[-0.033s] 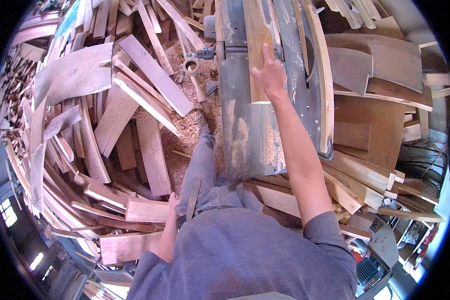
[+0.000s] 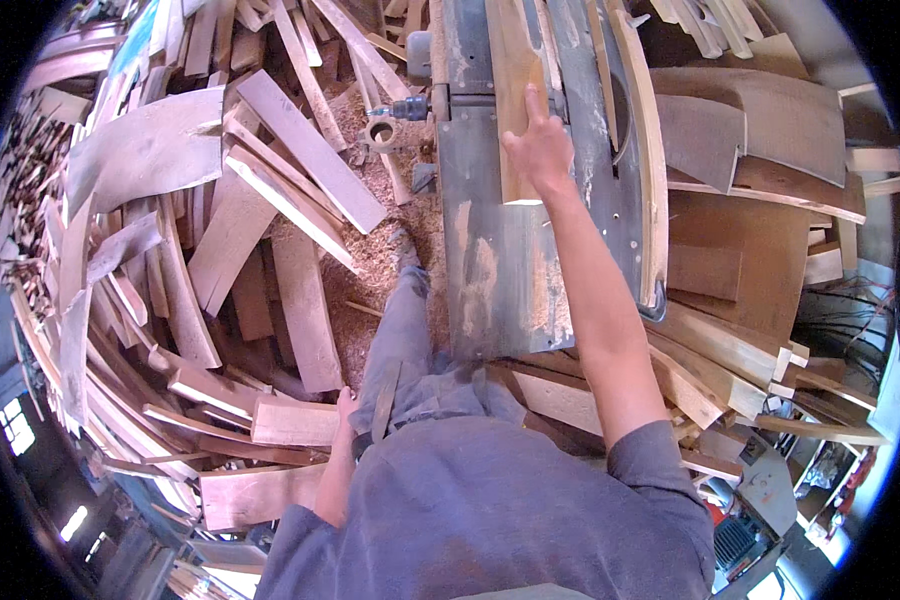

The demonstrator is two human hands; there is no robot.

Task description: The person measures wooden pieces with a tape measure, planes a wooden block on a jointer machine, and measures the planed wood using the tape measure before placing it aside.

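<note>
My right hand (image 2: pixel 540 150) lies on the near part of a long wooden board (image 2: pixel 515 55), its index finger stretched forward and its thumb out to the left. The board lies lengthwise on the grey metal bed of a woodworking machine (image 2: pixel 470 240), crossing the dark gap in the bed. Wood dust streaks the metal. My left hand (image 2: pixel 347 402) hangs low beside my left leg, close to the end of a short thick wood block (image 2: pixel 295 421). Most of its fingers are hidden, and I see nothing in it.
A long pale wooden strip (image 2: pixel 653 170) runs along the machine's right side. A round metal fitting (image 2: pixel 380 131) juts from its left side. Loose planks (image 2: pixel 310 150) lie piled at left over sawdust (image 2: pixel 370 250). Boards (image 2: pixel 790 125) and stacked timber (image 2: pixel 720 345) stand at right.
</note>
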